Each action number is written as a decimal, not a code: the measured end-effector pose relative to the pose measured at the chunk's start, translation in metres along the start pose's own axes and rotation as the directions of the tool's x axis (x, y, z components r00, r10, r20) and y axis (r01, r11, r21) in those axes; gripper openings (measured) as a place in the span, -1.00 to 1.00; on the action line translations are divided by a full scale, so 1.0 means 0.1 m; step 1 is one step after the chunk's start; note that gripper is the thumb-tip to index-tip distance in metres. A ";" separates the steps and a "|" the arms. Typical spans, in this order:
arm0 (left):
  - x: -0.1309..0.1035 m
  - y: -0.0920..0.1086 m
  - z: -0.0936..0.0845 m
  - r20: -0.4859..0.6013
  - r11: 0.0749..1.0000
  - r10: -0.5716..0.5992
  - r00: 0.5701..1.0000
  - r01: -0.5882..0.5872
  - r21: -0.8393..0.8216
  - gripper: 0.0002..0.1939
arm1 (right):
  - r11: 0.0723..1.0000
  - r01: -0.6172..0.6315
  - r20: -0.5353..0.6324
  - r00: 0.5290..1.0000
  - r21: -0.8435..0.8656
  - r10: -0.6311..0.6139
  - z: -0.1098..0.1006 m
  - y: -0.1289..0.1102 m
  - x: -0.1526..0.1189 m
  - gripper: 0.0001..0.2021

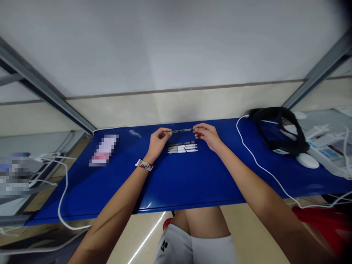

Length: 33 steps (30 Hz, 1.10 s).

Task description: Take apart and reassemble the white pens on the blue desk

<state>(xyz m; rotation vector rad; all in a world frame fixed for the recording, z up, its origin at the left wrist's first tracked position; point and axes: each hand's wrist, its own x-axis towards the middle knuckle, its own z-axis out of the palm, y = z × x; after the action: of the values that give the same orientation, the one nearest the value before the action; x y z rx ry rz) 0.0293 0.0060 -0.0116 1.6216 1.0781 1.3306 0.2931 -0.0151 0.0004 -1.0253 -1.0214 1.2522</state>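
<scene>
A dark pen (181, 130) lies level between my hands, above the blue table (187, 176). My left hand (160, 141) pinches its left end between thumb and fingers. At the other end, my right hand (207, 135) grips it with the fingertips. Just below the held pen, several pens (183, 147) rest side by side in a neat stack of rows; the top one is dark, the lower ones white with dark tips. A colourful band circles my left wrist.
A black headset (280, 130) with white parts sits on the right, its white cable (255, 159) running across the table. At the left lies a blurred pale, pink-edged item (104, 150). Another white cable (66, 190) hangs over the left edge. Metal posts and a wall stand behind.
</scene>
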 end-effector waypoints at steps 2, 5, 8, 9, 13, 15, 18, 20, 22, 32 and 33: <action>0.00 0.00 -0.01 0.008 1.000 -0.005 1.000 0.006 -0.012 -0.70 | 1.000 0.001 -0.004 1.000 0.006 -0.001 0.00 0.01 0.00 -0.72; 0.00 0.00 -0.02 0.006 1.000 0.007 1.000 -0.007 -0.026 -0.72 | 1.000 0.004 -0.002 1.000 0.006 -0.004 0.00 0.01 0.00 -0.72; 0.00 0.01 -0.03 0.023 0.999 0.022 0.999 -0.021 -0.034 -0.68 | 1.000 0.000 -0.001 1.000 0.009 0.000 0.00 0.02 0.01 -0.72; 0.00 0.01 -0.03 0.036 0.999 0.017 0.999 -0.016 -0.038 -0.68 | 1.000 -0.002 -0.001 1.000 0.011 0.002 0.00 0.02 0.01 -0.72; -0.01 0.02 -0.02 0.066 0.998 -0.020 0.998 0.023 -0.058 -0.71 | 1.000 -0.001 0.003 1.000 0.009 0.001 0.01 0.02 0.00 -0.73; -0.02 0.02 -0.02 0.063 0.998 -0.014 0.998 0.018 -0.063 -0.71 | 1.000 -0.004 0.005 1.000 0.001 0.004 0.01 0.01 0.00 -0.73; -0.01 0.01 -0.02 0.086 0.997 0.014 0.996 -0.007 -0.075 -0.70 | 1.000 -0.010 0.002 1.000 -0.002 0.010 0.01 0.01 0.00 -0.72; -0.01 0.01 -0.02 0.111 0.997 0.014 0.994 -0.006 -0.078 -0.77 | 1.000 -0.006 0.003 1.000 -0.002 0.006 0.01 0.01 0.00 -0.73; -0.01 0.01 -0.02 0.113 0.997 0.009 0.994 -0.001 -0.073 -0.80 | 1.000 -0.004 0.004 1.000 -0.001 0.004 0.01 0.02 0.01 -0.73; -0.02 0.05 -0.01 0.085 0.998 0.006 0.996 0.000 -0.070 -0.80 | 1.000 -0.009 0.001 1.000 -0.001 0.009 0.01 0.02 0.00 -0.73; -0.02 0.05 -0.01 0.079 0.998 0.003 0.997 0.001 -0.060 -0.79 | 1.000 -0.008 0.001 1.000 -0.001 0.008 0.01 0.02 0.00 -0.73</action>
<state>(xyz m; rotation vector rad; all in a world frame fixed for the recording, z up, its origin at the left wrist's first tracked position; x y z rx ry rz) 0.0289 0.0023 -0.0077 1.6170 0.9811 1.2766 0.2915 -0.0149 -0.0015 -1.0305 -1.0205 1.2589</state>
